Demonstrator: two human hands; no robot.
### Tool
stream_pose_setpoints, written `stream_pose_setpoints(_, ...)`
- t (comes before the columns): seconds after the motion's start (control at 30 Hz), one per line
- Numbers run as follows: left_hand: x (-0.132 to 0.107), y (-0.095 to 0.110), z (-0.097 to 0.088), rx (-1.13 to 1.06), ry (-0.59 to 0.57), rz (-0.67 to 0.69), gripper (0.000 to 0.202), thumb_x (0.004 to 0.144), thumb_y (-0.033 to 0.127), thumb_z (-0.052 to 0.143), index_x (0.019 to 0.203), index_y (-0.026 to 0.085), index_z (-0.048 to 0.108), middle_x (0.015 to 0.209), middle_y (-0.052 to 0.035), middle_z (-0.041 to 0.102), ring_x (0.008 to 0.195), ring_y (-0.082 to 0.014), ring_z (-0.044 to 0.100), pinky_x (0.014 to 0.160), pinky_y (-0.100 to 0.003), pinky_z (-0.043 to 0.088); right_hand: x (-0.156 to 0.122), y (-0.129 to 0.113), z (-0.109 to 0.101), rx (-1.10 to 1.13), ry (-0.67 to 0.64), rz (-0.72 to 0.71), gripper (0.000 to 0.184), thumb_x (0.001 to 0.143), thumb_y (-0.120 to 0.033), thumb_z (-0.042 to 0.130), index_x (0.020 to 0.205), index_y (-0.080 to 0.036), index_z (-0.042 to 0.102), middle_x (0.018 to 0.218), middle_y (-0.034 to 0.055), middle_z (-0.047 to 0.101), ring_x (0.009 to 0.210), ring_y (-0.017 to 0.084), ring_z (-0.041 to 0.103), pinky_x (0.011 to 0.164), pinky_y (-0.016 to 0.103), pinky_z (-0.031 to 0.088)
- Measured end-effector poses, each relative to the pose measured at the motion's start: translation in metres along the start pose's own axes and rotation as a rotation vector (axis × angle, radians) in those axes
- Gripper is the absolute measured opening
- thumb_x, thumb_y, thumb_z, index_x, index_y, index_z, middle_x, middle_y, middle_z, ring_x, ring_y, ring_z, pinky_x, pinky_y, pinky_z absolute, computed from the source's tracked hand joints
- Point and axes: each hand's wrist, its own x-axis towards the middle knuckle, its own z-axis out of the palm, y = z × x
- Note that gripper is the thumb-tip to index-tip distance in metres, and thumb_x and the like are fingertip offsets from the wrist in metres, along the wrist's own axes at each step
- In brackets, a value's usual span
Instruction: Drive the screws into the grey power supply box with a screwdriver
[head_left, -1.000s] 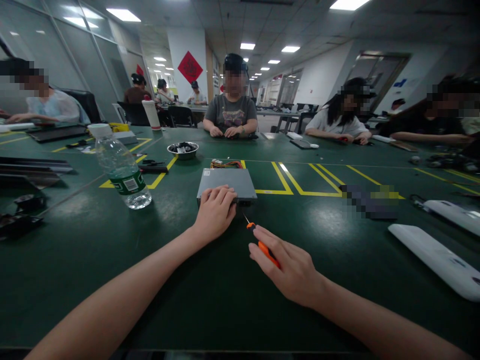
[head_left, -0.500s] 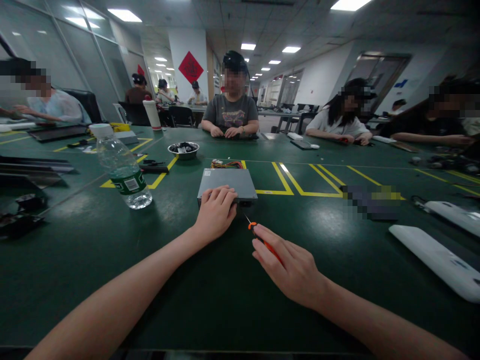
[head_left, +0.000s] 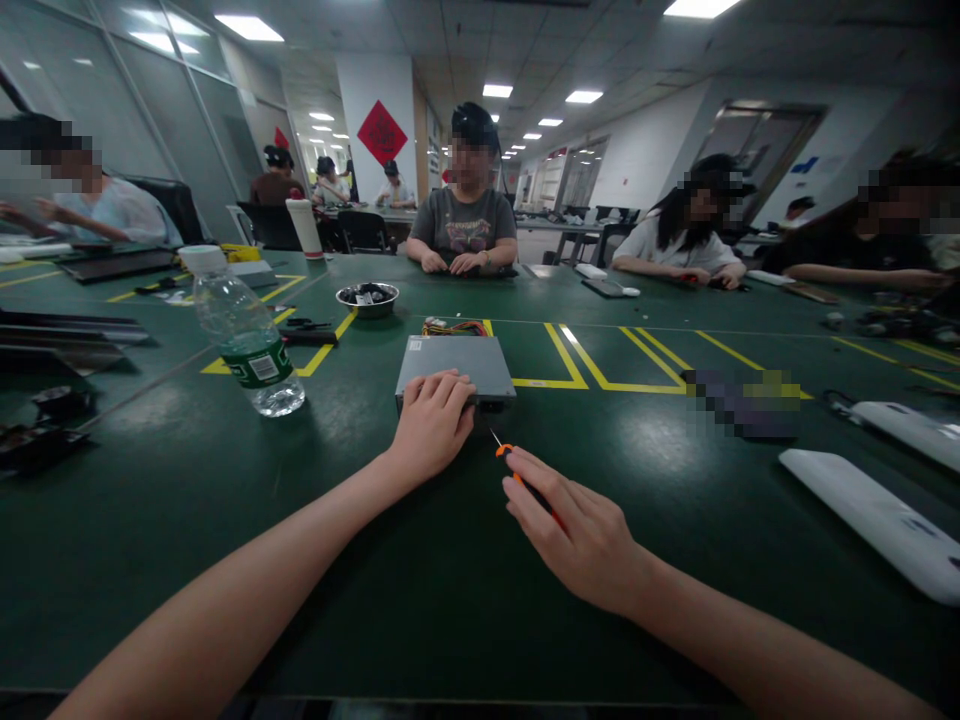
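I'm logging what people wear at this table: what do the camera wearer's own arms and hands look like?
The left hand and right hand are ungloved, and no ring, watch or bracelet shows on either. The left forearm and right forearm are bare too, with no sleeve in view up to where they leave the picture. I can make out no cables or markings.

The box (head_left: 466, 360) is grey, the screwdriver (head_left: 504, 450) orange and black, the table (head_left: 420, 600) green.
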Motion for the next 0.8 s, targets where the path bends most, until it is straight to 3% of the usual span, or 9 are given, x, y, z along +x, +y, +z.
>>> stream_pose_setpoints(0.13,0.0001,0.0005,-0.0009,-0.003,-0.006,-0.009,0.021,0.086,0.023,0.042,0.104,0.019,0.052,0.114,-0.0068,0.057,0.114,-0.0228,0.045,0.093,-0.041,0.029,0.0007,-0.0026,0.0008,0.031,-0.034,-0.013,0.031,0.082,-0.013,0.050,0.113,-0.014,0.048,0.119,0.0193,0.055,0.124,0.031,0.037,0.087,0.040,0.048)
stream_pose_setpoints(0.3,-0.0001,0.0003,-0.0012,-0.010,-0.009,-0.007,0.021,0.086,0.023,0.042,0.104,0.019,0.052,0.115,-0.0066,0.057,0.114,-0.0223,0.044,0.093,-0.040,0.029,0.0042,-0.0022,-0.0031,0.017,-0.030,-0.054,0.029,0.084,-0.011,0.045,0.113,-0.012,0.047,0.115,0.0225,0.056,0.120,0.029,0.044,0.078,0.031,0.052)
stream_pose_setpoints(0.5,0.0005,-0.0005,0.0013,0.003,-0.013,-0.026,0.020,0.086,0.024,0.042,0.103,0.019,0.052,0.114,-0.0066,0.057,0.113,-0.0224,0.045,0.092,-0.040,0.030,0.0047,0.0004,-0.0038,-0.007,0.010,-0.038,0.027,0.084,-0.010,0.046,0.111,-0.009,0.048,0.109,0.0229,0.059,0.116,0.029,0.048,0.075,0.029,0.054)
stream_pose_setpoints(0.67,0.0004,0.0002,0.0010,0.008,-0.013,-0.035,0.020,0.086,0.024,0.041,0.102,0.019,0.052,0.116,-0.0070,0.056,0.112,-0.0228,0.045,0.091,-0.041,0.030,0.0048,0.0004,-0.0017,-0.008,-0.005,-0.041,0.023,0.084,-0.013,0.046,0.107,-0.013,0.051,0.111,0.0191,0.059,0.118,0.027,0.046,0.079,0.030,0.052)
stream_pose_setpoints(0.8,0.0005,0.0011,0.0006,0.010,-0.013,-0.037,0.019,0.086,0.023,0.041,0.101,0.019,0.052,0.116,-0.0072,0.056,0.112,-0.0232,0.045,0.091,-0.041,0.030,0.0021,0.0048,-0.0003,0.010,0.056,-0.051,0.020,0.081,-0.013,0.052,0.102,-0.014,0.053,0.110,0.0171,0.061,0.118,0.025,0.046,0.084,0.033,0.051)
